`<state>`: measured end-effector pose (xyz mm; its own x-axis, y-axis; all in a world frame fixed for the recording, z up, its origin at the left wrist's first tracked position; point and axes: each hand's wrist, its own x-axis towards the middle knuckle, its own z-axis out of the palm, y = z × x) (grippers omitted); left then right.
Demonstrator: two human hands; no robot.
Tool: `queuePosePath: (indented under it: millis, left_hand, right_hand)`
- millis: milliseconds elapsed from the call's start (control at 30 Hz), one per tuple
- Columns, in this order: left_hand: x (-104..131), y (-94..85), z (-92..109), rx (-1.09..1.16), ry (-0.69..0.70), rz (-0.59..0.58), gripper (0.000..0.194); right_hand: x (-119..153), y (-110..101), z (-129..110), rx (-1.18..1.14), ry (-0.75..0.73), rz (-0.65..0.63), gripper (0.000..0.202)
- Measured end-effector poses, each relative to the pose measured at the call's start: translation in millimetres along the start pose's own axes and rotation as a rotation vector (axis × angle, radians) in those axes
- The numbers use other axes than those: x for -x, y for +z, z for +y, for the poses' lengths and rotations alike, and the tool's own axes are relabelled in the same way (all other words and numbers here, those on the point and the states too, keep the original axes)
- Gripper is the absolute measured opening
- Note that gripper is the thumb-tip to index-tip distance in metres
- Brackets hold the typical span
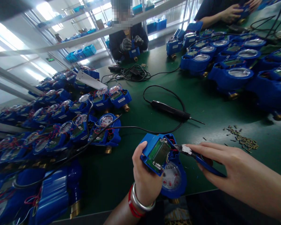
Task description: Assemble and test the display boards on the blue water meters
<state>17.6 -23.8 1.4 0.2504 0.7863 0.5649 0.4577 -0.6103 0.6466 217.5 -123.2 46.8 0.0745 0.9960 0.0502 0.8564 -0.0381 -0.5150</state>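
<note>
1. From where I'm standing, the blue meter (166,163) is at the near edge of the green table (121,165), right in front of the worker. Can't tell if it's propped on the edge or fully held up.

2. Left hand (146,184) is wrapped round the side of the boxy end, thumb along the blue wall. Most of the fingers are hidden underneath.

3. Right hand (227,162) is closed around the pliers (200,160), tips in by the red wires (172,150). Can't tell whether the tips are pinching anything.

4. Handling, my guess: rigid shell, fair bit of heft, probably weighted toward the round end with the clear dial (171,176) and brass fitting (175,201). Smooth blue sides could get slippery with sweaty fingers.

5. Fragile bits, I'd say: the exposed circuit board (162,153), its bare coil spring (157,165) and those thin wires. The wires look floppy and easy to snag.

6. Where I'd grab it: outer blue walls, same as that left hand, maybe with a palm under the round end. Keep thumbs off the board.
</note>
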Motion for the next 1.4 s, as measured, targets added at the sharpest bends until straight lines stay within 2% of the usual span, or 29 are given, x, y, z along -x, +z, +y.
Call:
queuePosePath:
  millis: [333,600,700,833,933,1133,1400]
  left_hand:
    - [-0.1,-0.7,-1.1,-0.012,0.064,-0.001,0.069]
    - [2.8,-0.2,-4.1,-0.012,0.063,0.015,0.072]
    - [3.2,-0.5,-5.1,-0.009,0.046,0.024,0.070]
    - [2.9,-0.3,-5.5,0.037,-0.030,-0.001,0.071]
    - [2.4,0.2,-5.5,0.066,-0.072,-0.024,0.071]
    - [2.3,0.9,-4.7,0.063,-0.093,-0.017,0.070]
    - [0.5,1.5,-2.8,0.041,-0.063,-0.019,0.067]
  right_hand:
    - [2.6,-2.0,-0.4,0.111,-0.022,0.035,0.052]
    - [2.0,-2.3,-3.9,0.073,-0.005,0.035,0.051]
    - [0.4,-1.4,-6.6,0.000,0.021,0.031,0.050]
    - [-4.9,-2.0,-12.4,-0.184,0.090,-0.058,0.044]
    - [-7.2,-2.4,-12.0,-0.258,0.139,-0.057,0.041]
    - [-3.6,0.1,-3.4,-0.164,0.049,-0.018,0.049]
    - [-1.9,-2.7,-7.6,-0.080,0.027,0.019,0.049]
